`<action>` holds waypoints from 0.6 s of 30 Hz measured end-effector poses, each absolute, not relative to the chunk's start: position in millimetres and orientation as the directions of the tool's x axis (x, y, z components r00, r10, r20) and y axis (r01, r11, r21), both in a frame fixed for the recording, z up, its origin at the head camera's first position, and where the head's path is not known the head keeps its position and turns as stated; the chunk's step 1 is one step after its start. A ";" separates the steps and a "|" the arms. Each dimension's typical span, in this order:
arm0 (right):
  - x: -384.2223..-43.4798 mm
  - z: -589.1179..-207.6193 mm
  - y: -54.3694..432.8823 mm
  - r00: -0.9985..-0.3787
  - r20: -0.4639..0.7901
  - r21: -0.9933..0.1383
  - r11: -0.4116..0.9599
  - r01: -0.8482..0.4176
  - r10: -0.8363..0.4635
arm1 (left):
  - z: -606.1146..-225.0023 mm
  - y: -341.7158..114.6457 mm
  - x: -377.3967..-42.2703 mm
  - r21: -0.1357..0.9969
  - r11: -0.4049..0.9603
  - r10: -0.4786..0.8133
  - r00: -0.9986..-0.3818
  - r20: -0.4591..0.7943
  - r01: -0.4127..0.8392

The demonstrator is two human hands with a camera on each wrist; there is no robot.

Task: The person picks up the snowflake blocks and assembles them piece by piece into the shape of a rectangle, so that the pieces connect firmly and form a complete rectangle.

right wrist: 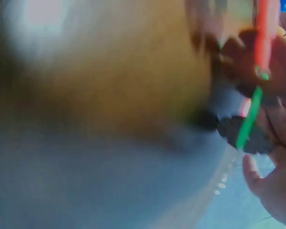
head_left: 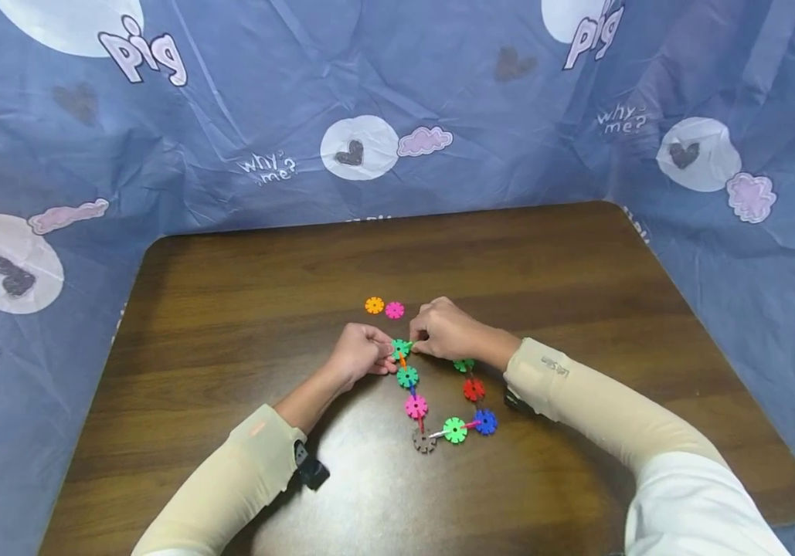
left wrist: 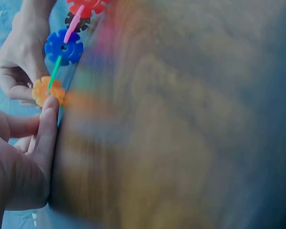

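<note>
My left hand [head_left: 364, 354] pinches a teal notched plastic disc [head_left: 400, 350] at the top left corner of a linked chain of discs. Opposite it, my right hand [head_left: 443, 330] pinches a light-green disc [head_left: 409, 345], seen edge-on against the teal one. From there the chain runs down through a second teal disc [head_left: 407, 377], a pink disc [head_left: 416, 406] and a grey-brown disc [head_left: 424, 440]. In the left wrist view, a left fingertip rests at an orange disc [left wrist: 48, 90] beside a blue disc [left wrist: 64, 47]. Dark discs fill the right wrist view's edge.
Along the bottom and right, the chain continues with a light-green disc [head_left: 455, 429], a blue disc [head_left: 485, 422], a red disc [head_left: 473, 389] and a green disc [head_left: 463, 364] under the right wrist. Loose orange [head_left: 374, 305] and pink discs [head_left: 395, 310] lie beyond the hands on the wooden table [head_left: 244, 309].
</note>
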State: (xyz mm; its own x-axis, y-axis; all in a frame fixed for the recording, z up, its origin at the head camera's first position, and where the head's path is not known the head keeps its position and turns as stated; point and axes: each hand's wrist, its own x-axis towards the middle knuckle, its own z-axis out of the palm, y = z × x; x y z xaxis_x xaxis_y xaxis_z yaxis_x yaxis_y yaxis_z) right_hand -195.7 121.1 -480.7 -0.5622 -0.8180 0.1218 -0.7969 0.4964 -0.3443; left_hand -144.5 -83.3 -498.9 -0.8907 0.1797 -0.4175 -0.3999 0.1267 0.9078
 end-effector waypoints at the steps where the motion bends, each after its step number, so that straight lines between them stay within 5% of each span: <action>1: -197.1 -476.6 122.4 -0.568 0.071 -0.347 0.514 -0.785 -0.820 | -498.6 -83.5 -144.6 0.907 0.130 0.187 -0.888 -0.420 -0.401; 5: -210.4 -463.0 121.9 -0.606 -0.067 -0.440 0.569 -0.695 -0.792 | -498.2 -87.4 -144.5 0.903 0.154 0.205 -0.881 -0.427 -0.402; 9: -231.2 -461.9 107.6 -0.652 -0.060 -0.511 0.584 -0.631 -0.756 | -497.5 -92.7 -143.5 0.903 0.172 0.205 -0.882 -0.424 -0.394; 18: -250.9 -477.6 85.0 -0.690 -0.136 -0.331 0.689 -0.644 -0.710 | -500.8 -92.9 -145.3 0.911 0.155 0.242 -0.879 -0.410 -0.382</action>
State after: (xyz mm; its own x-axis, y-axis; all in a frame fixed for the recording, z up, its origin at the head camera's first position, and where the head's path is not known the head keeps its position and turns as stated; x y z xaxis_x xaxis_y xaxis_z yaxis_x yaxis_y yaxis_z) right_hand -250.9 85.0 -477.6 -0.6905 -0.7105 -0.1359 -0.6443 0.6894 -0.3309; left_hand -145.3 -92.9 -500.8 -0.8794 0.2419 -0.4100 -0.3822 0.1549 0.9110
